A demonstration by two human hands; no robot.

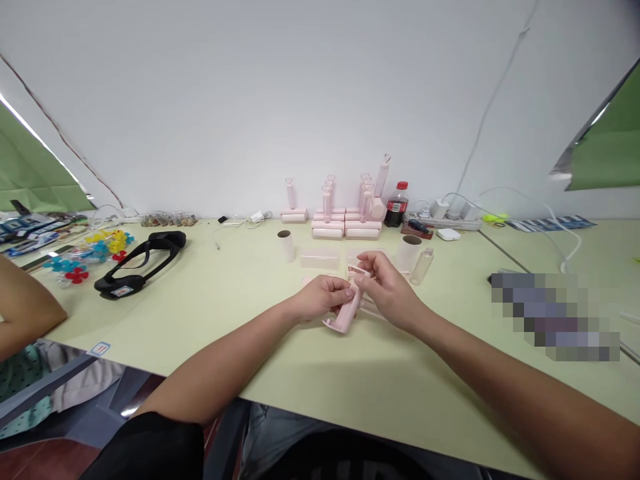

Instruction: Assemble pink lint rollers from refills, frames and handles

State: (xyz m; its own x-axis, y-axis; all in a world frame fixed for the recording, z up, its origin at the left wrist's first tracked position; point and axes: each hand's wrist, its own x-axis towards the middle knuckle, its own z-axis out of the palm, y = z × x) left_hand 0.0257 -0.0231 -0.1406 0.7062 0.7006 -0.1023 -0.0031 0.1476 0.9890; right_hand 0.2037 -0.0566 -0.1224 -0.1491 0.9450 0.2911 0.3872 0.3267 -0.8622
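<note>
Pale green table [210, 300] under a white wall fills the frame. At its centre a smooth pink plastic handle [345, 313] slants from lower left to upper right. The left hand [320, 298] pinches its middle; the right hand [387, 290] grips its upper end. Cardboard tube [286, 245] stands behind.

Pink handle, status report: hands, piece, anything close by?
Left hand and right hand both grip the pink handle above the table. Clear cover lies just behind.
</note>
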